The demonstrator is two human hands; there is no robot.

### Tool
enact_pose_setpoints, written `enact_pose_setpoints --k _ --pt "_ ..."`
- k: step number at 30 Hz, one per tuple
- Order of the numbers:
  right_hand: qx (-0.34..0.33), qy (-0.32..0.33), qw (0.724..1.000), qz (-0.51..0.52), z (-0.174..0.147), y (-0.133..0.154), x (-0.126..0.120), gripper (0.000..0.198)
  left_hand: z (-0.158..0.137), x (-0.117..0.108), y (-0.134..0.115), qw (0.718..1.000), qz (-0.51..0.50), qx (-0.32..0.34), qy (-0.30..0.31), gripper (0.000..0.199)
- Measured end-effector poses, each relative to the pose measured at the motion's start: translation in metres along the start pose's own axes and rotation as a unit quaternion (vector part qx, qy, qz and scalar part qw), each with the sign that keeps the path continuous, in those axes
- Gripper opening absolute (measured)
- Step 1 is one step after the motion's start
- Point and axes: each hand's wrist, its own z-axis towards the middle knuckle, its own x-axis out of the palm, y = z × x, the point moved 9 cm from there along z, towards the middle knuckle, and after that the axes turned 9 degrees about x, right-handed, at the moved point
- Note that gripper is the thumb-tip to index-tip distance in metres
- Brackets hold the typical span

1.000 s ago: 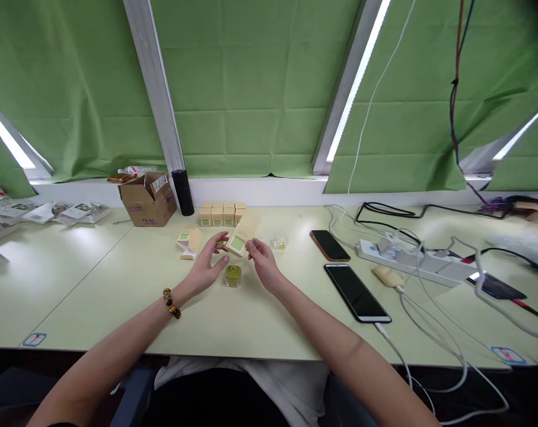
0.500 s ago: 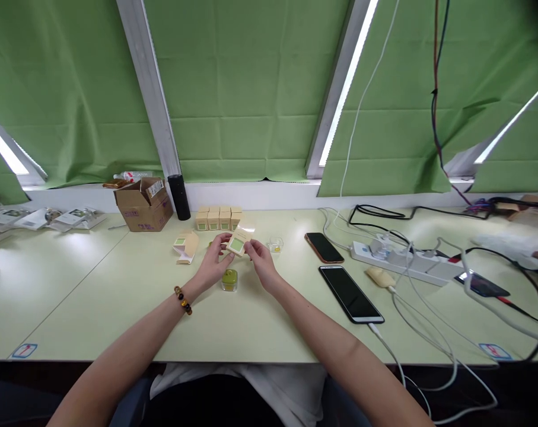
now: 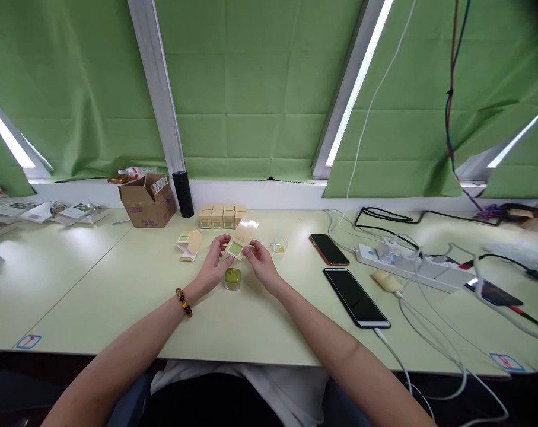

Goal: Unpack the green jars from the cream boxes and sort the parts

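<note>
Between my two hands is a flat cream card box [image 3: 238,244] with a green window, tilted above the table. My left hand [image 3: 214,261] pinches its left edge, and my right hand [image 3: 260,259] grips the right edge. Just below them on the table stands a small clear container with an olive-green top [image 3: 232,279]. An opened cream carton [image 3: 189,244] lies left of my left hand. Right of my right hand sits a small transparent piece [image 3: 279,245] with a bit of yellow in it. Several small cream boxes [image 3: 223,217] stand in a row behind.
A cardboard box [image 3: 147,201] and a black cylinder [image 3: 182,194] stand at the back left. Two phones, one being a large phone [image 3: 356,298], lie to the right. Beyond them is a white power strip [image 3: 413,268] with tangled cables. Bagged items [image 3: 77,213] lie far left.
My view has turned slightly left, so the scene sits further right. Both hands still hold the card box in nearly the same pose. A person's hand at the far right has gone from view.
</note>
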Motion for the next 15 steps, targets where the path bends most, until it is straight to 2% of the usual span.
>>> enact_pose_setpoints --k 9,15 --pt "-0.020 -0.008 1.000 -0.017 -0.0011 0.0017 -0.0015 0.060 -0.0010 0.0004 -0.0080 0.999 -0.014 0.025 -0.020 0.045" --pt "-0.020 -0.004 1.000 -0.012 -0.0014 0.0005 0.0003 0.060 -0.0032 0.0007 -0.0104 0.999 -0.019 0.014 -0.030 0.045"
